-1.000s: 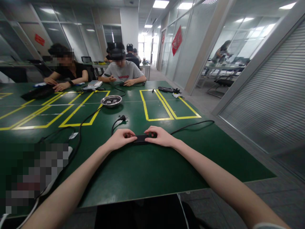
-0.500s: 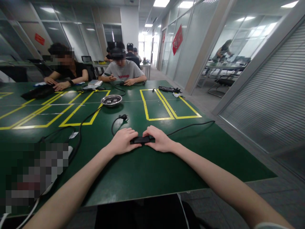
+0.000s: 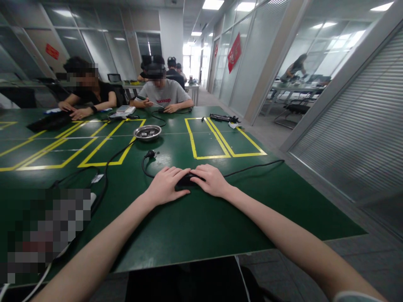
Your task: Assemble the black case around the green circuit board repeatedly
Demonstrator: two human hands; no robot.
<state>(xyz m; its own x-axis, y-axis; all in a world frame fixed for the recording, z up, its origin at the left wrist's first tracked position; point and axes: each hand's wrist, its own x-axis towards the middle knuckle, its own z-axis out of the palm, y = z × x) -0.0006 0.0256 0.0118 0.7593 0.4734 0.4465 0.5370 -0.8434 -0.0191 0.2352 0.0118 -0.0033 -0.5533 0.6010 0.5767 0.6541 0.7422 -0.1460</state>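
Note:
A black power adapter (image 3: 186, 180) sits low over the green table, between my two hands and partly hidden by their fingers. My left hand (image 3: 166, 184) is at its left end, open: the fingers stretch along the far side, and the thumb lies apart from the near side. My right hand (image 3: 211, 180) is closed on the right end, fingers over the far edge and thumb at the near side. A black cord (image 3: 255, 168) runs off to the right. On the left, a shorter cord curls round to a black plug (image 3: 151, 154).
Beyond the plug stands a metal bowl (image 3: 147, 133) with small metal parts. Yellow tape (image 3: 212, 157) marks rectangles on the green table (image 3: 220, 226). A black folded stand (image 3: 224, 118) lies farther back. Cables and a blurred-out item (image 3: 50, 235) are on the left. Two people sit opposite, working.
The adapter has shifted slightly away from me and the plug has slid left. My left thumb has come off the adapter, while my right hand has closed farther over its right end.

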